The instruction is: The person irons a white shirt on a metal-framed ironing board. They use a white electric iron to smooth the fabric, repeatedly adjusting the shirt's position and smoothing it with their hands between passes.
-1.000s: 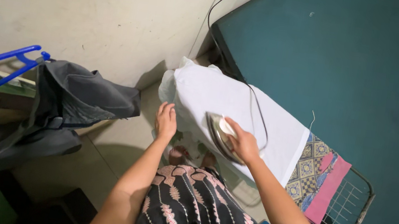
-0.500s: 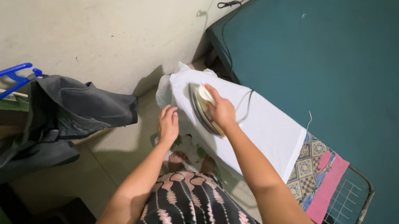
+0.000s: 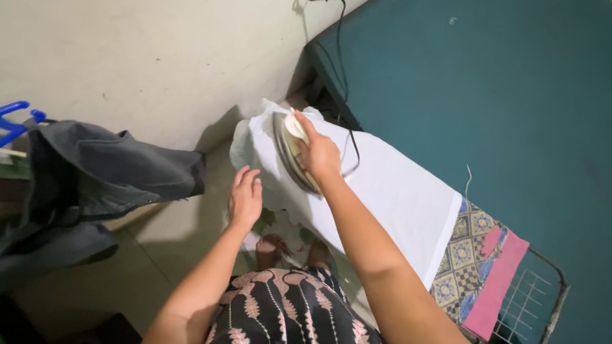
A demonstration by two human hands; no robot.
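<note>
While the right hand (image 3: pixel 317 153) grips a metal-soled iron (image 3: pixel 289 149) on white cloth (image 3: pixel 391 197), the left hand (image 3: pixel 246 197) lies open, flat beside it; lingering could scorch.

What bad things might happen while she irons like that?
The left hand rests near the iron, so fingers might get burned. The iron's black cord trails across the white cloth and might snag. The iron sits near the board's end, where it might slip off.

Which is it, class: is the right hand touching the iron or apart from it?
Touching. The head view shows the right hand wrapped over the handle of the iron, which sits on the white cloth.
</note>
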